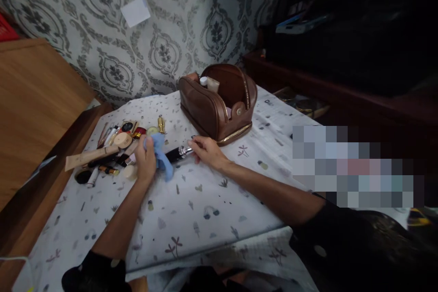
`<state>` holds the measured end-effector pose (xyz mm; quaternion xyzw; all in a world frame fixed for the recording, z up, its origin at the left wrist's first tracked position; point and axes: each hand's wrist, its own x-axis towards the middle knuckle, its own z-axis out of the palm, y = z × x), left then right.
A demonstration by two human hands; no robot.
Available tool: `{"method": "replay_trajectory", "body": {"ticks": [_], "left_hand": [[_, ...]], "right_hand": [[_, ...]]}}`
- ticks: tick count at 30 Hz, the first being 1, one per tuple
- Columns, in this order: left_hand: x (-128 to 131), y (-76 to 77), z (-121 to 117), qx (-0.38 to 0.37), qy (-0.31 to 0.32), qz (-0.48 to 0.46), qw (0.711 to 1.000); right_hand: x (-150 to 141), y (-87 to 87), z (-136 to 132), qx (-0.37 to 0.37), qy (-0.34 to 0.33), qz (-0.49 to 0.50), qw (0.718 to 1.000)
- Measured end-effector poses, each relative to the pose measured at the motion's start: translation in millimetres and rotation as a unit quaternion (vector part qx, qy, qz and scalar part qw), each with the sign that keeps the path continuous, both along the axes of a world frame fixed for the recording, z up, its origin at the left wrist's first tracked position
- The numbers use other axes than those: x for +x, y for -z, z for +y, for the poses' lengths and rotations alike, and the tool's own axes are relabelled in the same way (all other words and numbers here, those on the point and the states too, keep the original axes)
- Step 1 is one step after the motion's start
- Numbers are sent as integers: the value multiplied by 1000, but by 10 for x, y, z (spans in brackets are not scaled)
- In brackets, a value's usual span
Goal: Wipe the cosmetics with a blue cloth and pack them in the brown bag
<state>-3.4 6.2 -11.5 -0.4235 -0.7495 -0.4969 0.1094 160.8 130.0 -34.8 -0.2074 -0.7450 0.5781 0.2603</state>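
My left hand (146,159) is closed on a crumpled light blue cloth (163,157), which covers the near end of a black cosmetic tube (174,154) with a silver, ringed end. Thumb and fingers of my right hand (207,151) pinch the tube's silver tip. The tube lies tilted just above the table, between both hands. Left of my left hand is a cluster of cosmetics: a long beige tube (91,157), a round beige compact (123,140), a small gold tube (161,123) and several others. Beyond my right hand stands a brown toiletry bag (205,105), unzipped, with a white-capped tube inside.
A white patterned cloth (191,210) covers the table. A wooden panel (37,114) borders the left side, and patterned wallpaper (164,50) rises behind. Dark furniture (328,68) stands at the right. A pixelated patch hides the area beside my right forearm.
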Motion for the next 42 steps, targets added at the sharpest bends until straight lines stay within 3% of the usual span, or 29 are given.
{"method": "replay_trajectory", "body": {"ticks": [2,4,6,8,12,19,22,27,33,35,39,42], "left_hand": [[121,-1,-2,-63,83,77,992],[232,12,3,-160,159,158,961],[298,31,3,-248,191,223,923],[301,56,-2,-276,176,247,912],[189,118,7,-241,163,239,926],[191,93,17,-272,117,215,930],[202,56,14,-228,109,193,948],[294,-63,-15,-124,97,39,987],[499,-149,-21,-44,117,-51,991],[536,-165,-12,-42,91,-66,993],[570,-207,-8,-61,-2,-76,995],[578,-241,-20,-63,-20,-84,994]], "right_hand": [[-9,9,0,-10,-3,5,1000],[-8,8,-8,-10,-3,11,1000],[5,-5,-28,-5,2,10,1000],[20,-20,-51,-12,-1,8,1000],[27,-16,-64,-19,-38,37,998],[75,-45,-73,-7,-45,50,998],[105,-101,-92,-33,-65,79,994],[95,-100,-119,-113,-107,92,984],[60,-26,-218,13,-171,23,985],[39,-3,-257,-31,-191,37,981],[-16,45,-298,-187,-246,69,949],[4,25,-299,-205,-257,33,944]]}}
